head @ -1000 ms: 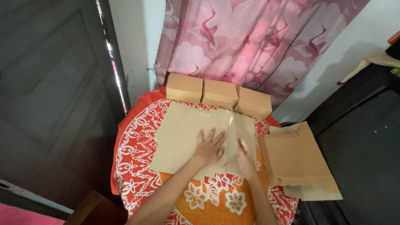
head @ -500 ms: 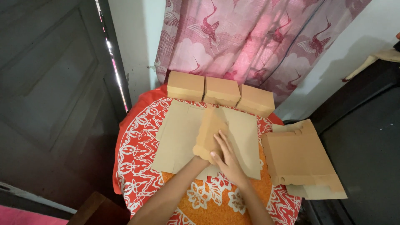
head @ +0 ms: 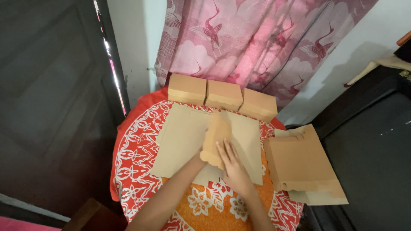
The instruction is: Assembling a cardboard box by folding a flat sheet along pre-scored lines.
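A flat brown cardboard sheet (head: pixel 182 139) lies on a round table with a red and orange patterned cloth (head: pixel 137 149). My left hand (head: pixel 200 157) grips a scalloped flap (head: pixel 216 134) of the sheet and holds it folded up; its fingers are hidden behind the flap. Just right of the fold, my right hand (head: pixel 234 169) lies flat on the sheet, palm down, fingers straight and pointing away from me.
Three folded brown boxes (head: pixel 222 95) stand in a row at the table's far edge, before a pink curtain (head: pixel 257 38). A stack of flat cardboard blanks (head: pixel 299 164) overhangs the table's right side. A dark door (head: pixel 51 98) is at left, a dark surface (head: pixel 372 162) at right.
One second ago both hands lay flat on the sheet. Since then my left hand has raised the middle flap upright, and my right hand has slid next to the fold.
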